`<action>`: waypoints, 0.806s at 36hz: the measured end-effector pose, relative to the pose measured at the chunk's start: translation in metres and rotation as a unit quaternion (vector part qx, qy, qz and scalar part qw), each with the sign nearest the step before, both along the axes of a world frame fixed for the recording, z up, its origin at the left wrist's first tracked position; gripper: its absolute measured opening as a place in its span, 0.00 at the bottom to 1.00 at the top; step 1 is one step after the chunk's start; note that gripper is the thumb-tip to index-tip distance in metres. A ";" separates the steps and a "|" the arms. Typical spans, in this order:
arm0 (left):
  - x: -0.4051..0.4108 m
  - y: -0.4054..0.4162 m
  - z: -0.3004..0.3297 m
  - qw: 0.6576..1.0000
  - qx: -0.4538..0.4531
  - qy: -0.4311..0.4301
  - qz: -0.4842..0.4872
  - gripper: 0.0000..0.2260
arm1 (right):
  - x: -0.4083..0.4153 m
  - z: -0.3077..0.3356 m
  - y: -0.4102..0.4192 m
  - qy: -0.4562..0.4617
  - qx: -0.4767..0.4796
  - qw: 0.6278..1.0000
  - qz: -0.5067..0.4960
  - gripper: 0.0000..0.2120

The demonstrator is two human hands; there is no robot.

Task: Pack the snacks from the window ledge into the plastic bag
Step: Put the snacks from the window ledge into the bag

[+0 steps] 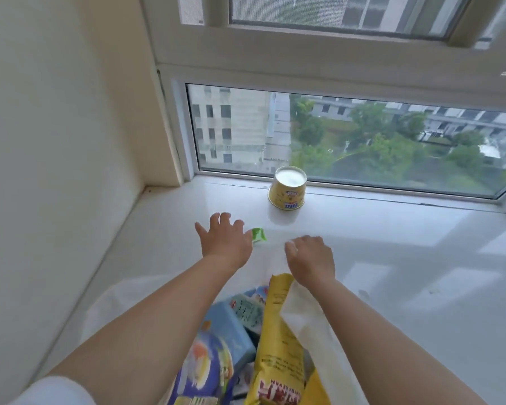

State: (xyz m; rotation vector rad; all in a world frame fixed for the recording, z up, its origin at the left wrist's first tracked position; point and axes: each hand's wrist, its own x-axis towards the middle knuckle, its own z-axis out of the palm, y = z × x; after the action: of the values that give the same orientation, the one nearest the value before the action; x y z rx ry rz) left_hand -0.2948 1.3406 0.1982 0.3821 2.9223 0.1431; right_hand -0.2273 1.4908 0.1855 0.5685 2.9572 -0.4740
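Observation:
A yellow cup snack (287, 190) stands upside down on the white window ledge (392, 247), close to the glass. A small green packet (259, 236) lies on the ledge just right of my left hand (224, 239), whose fingers are spread and hold nothing. My right hand (310, 257) grips the rim of the thin white plastic bag (307, 314). Inside the bag lie a yellow snack pack (278, 340), a blue pack (216, 346) and a pale green pack (247, 309).
A cream wall (56, 171) closes the ledge on the left. The window pane (348, 138) runs along the back, its frame above. Ledge surface stretches away to the right.

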 end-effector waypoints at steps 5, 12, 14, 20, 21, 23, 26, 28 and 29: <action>-0.046 0.020 -0.040 0.996 -0.038 -0.079 0.028 0.21 | -0.038 -0.032 0.012 -0.022 -0.080 0.996 -0.038 0.20; -0.097 0.057 -0.099 0.983 -0.016 -0.172 0.063 0.24 | -0.099 -0.080 0.035 -0.068 -0.138 0.984 -0.086 0.15; -0.107 0.068 -0.118 0.979 0.004 -0.193 0.070 0.28 | -0.114 -0.094 0.045 -0.076 -0.125 0.984 -0.099 0.17; -0.130 0.098 -0.170 0.944 0.109 -0.265 0.164 0.39 | -0.156 -0.131 0.073 -0.090 -0.114 0.984 -0.105 0.19; -0.134 0.102 -0.177 0.940 0.116 -0.268 0.174 0.40 | -0.162 -0.135 0.076 -0.086 -0.109 0.985 -0.107 0.20; -0.139 0.108 -0.189 0.936 0.122 -0.269 0.190 0.42 | -0.174 -0.141 0.082 -0.073 -0.091 0.987 -0.108 0.21; -0.144 0.118 -0.205 0.942 0.107 -0.256 0.186 0.41 | -0.193 -0.147 0.091 -0.041 -0.054 0.992 -0.108 0.23; -0.146 0.124 -0.212 0.955 0.093 -0.234 0.158 0.37 | -0.207 -0.151 0.097 -0.014 -0.032 0.994 -0.106 0.24; -0.148 0.127 -0.214 0.960 0.088 -0.221 0.145 0.35 | -0.215 -0.153 0.100 0.002 -0.022 0.994 -0.105 0.24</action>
State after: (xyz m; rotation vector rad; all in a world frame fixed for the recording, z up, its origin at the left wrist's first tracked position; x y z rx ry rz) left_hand -0.4429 1.4678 -0.0163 -0.0577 2.5067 0.4681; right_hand -0.4422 1.5909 0.0324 0.8795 2.8947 -0.5577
